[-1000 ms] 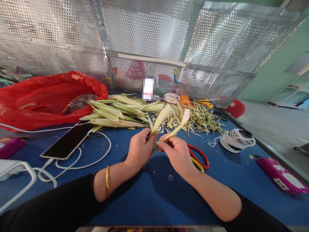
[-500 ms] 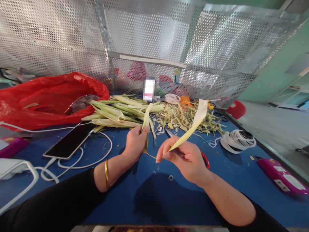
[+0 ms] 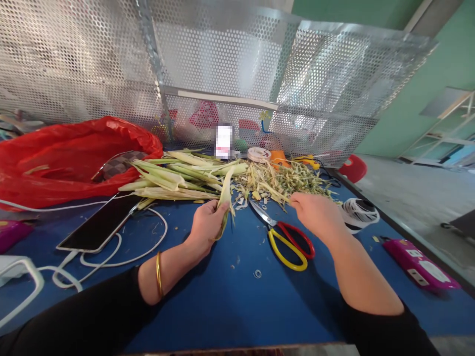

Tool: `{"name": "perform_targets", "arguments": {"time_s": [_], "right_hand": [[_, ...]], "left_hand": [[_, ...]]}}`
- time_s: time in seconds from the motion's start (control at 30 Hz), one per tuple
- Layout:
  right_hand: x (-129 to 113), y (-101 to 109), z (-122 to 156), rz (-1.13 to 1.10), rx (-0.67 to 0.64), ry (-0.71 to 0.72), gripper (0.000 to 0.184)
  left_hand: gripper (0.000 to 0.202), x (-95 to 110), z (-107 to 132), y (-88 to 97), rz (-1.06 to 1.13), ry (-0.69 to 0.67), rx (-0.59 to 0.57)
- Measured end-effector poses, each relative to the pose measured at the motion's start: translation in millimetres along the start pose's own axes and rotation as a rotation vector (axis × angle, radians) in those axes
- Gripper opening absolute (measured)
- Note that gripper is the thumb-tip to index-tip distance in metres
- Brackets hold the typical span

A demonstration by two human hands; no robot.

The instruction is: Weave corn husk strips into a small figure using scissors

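Note:
My left hand [image 3: 208, 222] is closed on a pale green corn husk [image 3: 226, 188], which stands up out of the fist with its lower end below the fingers. Off to the right, my right hand [image 3: 317, 212] is at the near edge of a heap of husk scraps [image 3: 274, 175]. Its fingers are pinched around the end of a pale yellow husk strip [image 3: 272, 191] lying over the scraps. Several whole corn husks [image 3: 178, 175] are piled behind my left hand. Between my hands lie scissors [image 3: 280, 235] with one red and one yellow handle.
A red plastic bag [image 3: 55, 163] and a phone on a white cable [image 3: 98, 225] are at left. A tape roll [image 3: 259, 155] stands behind the scraps. On the right are a white-and-black spool [image 3: 359, 215] and a purple power strip [image 3: 419, 264]. Perforated mesh [image 3: 222, 59] rises behind.
My right hand has moved right and away from me, from beside my left hand to the scrap heap, bringing the husk strip down there. The scissors are now uncovered. The view has shifted slightly.

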State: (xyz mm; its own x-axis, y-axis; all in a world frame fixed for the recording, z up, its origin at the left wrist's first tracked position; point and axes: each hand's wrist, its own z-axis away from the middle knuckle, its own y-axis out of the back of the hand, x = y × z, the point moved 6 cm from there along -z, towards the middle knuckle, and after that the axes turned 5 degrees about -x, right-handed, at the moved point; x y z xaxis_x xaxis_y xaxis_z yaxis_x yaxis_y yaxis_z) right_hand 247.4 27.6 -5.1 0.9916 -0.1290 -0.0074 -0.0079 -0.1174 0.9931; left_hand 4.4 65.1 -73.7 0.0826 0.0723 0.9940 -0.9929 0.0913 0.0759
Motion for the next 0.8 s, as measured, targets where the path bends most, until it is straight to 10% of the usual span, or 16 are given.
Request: {"name": "perform_targets", "arguments": {"time_s": [0.23,0.43,0.6,0.8], "right_hand": [[8.5,-13.1,-10.9,0.013,0.091,-0.083,0.021],[-50.0,-25.7,5.5,-1.280,-0.030,0.097,0.029],[-56.7,-33.7,13.6,-1.585,0.055,-0.012,0.020],[-70.3,-26.9,24.5,-1.221,0.030,0.141,0.023]], "left_hand": [[0.031,-1.6,11.8,-14.9,0.084,0.066,-0.157],[0.036,1.3,31.1,-32.6,-0.031,0.033,-0.351],[0.034,1.0,43.5,-48.0,-0.097,0.034,-0.617],[0.033,20.0,34.2,-28.3,0.068,-0.181,-0.314]]}}
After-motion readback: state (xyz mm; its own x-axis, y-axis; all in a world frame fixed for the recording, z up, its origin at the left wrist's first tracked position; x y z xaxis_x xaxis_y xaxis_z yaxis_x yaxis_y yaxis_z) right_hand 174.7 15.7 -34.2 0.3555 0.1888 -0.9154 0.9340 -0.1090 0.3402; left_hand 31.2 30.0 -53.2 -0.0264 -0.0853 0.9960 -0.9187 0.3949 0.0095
